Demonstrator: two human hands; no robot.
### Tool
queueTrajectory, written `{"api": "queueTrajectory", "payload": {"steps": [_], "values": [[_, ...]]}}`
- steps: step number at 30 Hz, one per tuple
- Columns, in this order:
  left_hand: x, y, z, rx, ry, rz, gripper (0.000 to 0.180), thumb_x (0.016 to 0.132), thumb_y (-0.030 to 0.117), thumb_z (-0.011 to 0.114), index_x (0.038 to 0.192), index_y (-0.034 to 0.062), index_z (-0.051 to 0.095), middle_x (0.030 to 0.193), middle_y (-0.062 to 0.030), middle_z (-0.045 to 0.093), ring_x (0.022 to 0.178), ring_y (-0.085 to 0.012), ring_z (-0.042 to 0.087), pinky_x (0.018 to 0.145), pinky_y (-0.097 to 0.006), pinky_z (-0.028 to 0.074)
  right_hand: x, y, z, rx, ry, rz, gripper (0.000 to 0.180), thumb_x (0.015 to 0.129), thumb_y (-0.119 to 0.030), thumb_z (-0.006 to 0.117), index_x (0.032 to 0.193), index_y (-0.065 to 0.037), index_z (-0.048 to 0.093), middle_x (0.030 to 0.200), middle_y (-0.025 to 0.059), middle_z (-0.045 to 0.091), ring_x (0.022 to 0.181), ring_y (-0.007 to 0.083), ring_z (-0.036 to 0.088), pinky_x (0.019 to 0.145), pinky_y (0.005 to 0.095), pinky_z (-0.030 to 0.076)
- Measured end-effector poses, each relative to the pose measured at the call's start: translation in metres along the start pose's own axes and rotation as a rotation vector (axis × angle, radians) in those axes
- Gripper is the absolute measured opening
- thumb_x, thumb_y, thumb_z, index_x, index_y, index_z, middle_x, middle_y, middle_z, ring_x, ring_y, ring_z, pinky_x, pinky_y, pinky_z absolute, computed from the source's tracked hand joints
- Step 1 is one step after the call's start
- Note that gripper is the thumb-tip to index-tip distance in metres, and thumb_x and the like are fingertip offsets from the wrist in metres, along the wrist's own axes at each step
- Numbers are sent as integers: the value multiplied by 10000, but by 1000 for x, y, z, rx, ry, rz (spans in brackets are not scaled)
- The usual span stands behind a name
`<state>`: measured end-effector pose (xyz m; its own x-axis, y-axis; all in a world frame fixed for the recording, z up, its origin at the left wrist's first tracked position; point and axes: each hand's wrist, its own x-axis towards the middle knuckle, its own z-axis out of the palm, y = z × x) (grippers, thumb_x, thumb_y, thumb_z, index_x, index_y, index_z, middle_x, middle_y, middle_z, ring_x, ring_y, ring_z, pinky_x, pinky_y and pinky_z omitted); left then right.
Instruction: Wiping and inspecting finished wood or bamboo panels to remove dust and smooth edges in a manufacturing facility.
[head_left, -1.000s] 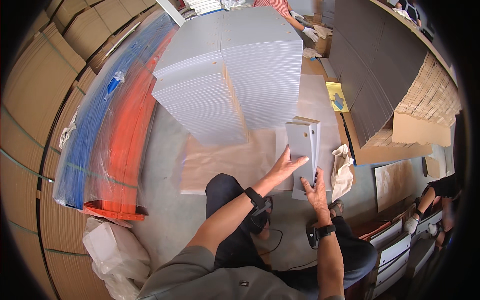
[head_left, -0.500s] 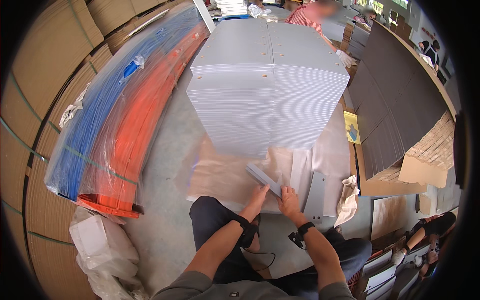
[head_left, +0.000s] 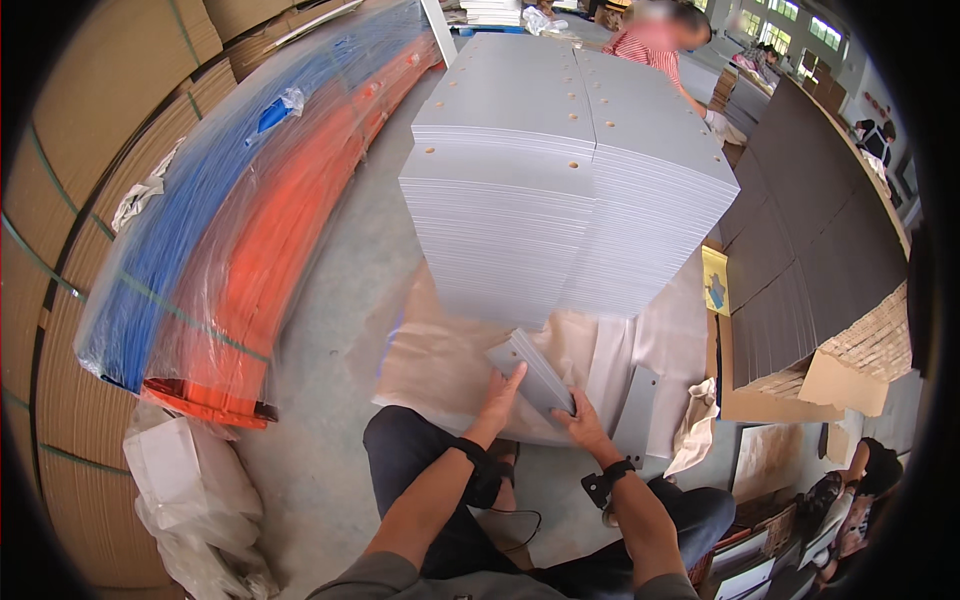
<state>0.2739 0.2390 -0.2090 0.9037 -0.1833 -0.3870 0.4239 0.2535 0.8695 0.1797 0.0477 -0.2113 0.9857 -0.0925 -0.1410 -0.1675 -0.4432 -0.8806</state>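
Observation:
A small stack of narrow grey boards (head_left: 538,372) lies tilted between my hands, above the brown paper sheet (head_left: 440,352). My left hand (head_left: 500,392) grips its left side, with the thumb on the top face near a small hole. Around the near right end, my right hand (head_left: 583,420) is closed on the same stack. Just right of that hand, another narrow grey board (head_left: 634,412) with holes lies on the sheet. A large stack of grey panels (head_left: 500,220) with drilled holes stands in front of me.
Plastic-wrapped blue and orange strips (head_left: 250,300) lie to the left. Dark panels (head_left: 800,230) in cardboard stand at right, near a crumpled cloth (head_left: 694,428). A co-worker in a striped shirt (head_left: 640,48) reaches over the far side, and another person (head_left: 850,490) is at lower right.
The small stack in my hands has been tipped, so its broad top face and layered edge now show. My hands are farther apart on it. The whole view has shifted slightly.

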Motion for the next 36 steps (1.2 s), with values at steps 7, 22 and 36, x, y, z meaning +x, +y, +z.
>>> {"api": "queueTrajectory", "payload": {"steps": [7, 22, 36], "values": [[-19, 58, 0, 173, -305, 275, 715, 975, 392, 685, 1460, -12, 351, 1391, -159, 541, 1280, -254, 524, 1086, -400, 412, 18, -26, 13, 338, -38, -141, 457, 908, -50, 742, 1310, -28, 528, 1167, 91, 645, 1132, 181, 589, 997, 338, 462], [-33, 27, 13, 438, -338, 392, 543, 948, 236, 721, 1329, -29, 439, 1177, -189, 642, 1066, -286, 670, 901, -386, 535, -3, -40, -45, -14, -202, 64, 531, 906, -150, 769, 1381, -77, 540, 1228, 54, 657, 1154, 185, 596, 1008, 343, 469], [-86, 276, 86, -53, -45, 378, 560, 933, 488, 710, 1142, 30, 466, 1135, -123, 589, 1004, -222, 641, 814, -414, 609, -77, -192, -164, 291, 15, -129, 635, 944, -318, 730, 1478, -102, 463, 1147, 59, 644, 961, 174, 651, 957, 347, 514]]}}
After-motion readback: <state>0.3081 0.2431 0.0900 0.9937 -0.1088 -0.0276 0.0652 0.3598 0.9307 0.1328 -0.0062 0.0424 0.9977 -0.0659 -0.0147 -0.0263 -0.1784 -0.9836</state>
